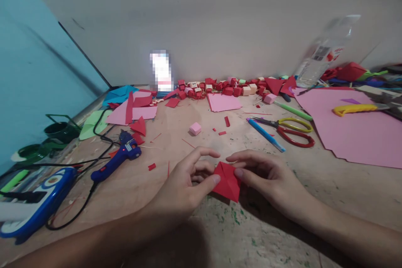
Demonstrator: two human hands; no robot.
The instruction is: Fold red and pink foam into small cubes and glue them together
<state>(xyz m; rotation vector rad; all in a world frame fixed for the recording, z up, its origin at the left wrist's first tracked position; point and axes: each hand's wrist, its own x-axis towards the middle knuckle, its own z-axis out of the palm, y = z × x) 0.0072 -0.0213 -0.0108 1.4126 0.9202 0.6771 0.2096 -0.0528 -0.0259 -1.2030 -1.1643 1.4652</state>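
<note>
A folded red paper piece (228, 181) lies on the worn tabletop (176, 142) between my two hands. My left hand (185, 184) pinches its left side, thumb pressed on top and forefinger arched over it. From the right, my right hand (266, 176) holds the other edge with its thumb and fingertips. Both hands rest on the table close to my body.
A blue glue gun (117, 157) with a black cord lies to the left. Scissors (290, 130), a blue pen (265, 135) and a large pink sheet (354, 130) lie to the right. Several small paper cubes (220, 86) line the back wall, beside a clear bottle (326, 52).
</note>
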